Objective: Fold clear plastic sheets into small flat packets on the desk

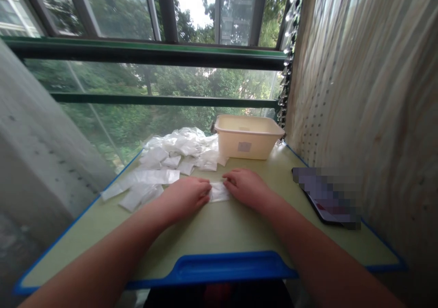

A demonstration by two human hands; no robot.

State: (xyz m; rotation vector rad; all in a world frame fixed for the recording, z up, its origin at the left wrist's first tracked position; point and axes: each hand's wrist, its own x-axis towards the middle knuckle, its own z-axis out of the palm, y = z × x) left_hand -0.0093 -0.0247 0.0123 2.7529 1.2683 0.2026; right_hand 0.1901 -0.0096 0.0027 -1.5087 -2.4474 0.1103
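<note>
A small white packet point(219, 192) lies flat on the green desk point(219, 228) in front of me. My left hand point(187, 196) rests on its left end with fingers curled down onto it. My right hand point(245, 187) presses its right end, fingers bent and together. Both hands pinch the packet between them against the desk top. A heap of similar white packets point(178, 155) spreads over the desk's far left, just beyond my left hand.
A cream plastic tub point(247, 137) stands at the back of the desk, right of the heap. A dark phone point(326, 198) lies near the right edge by the pegboard wall. Glass and a green railing close the far side. A blue lip point(226, 267) trims the near edge.
</note>
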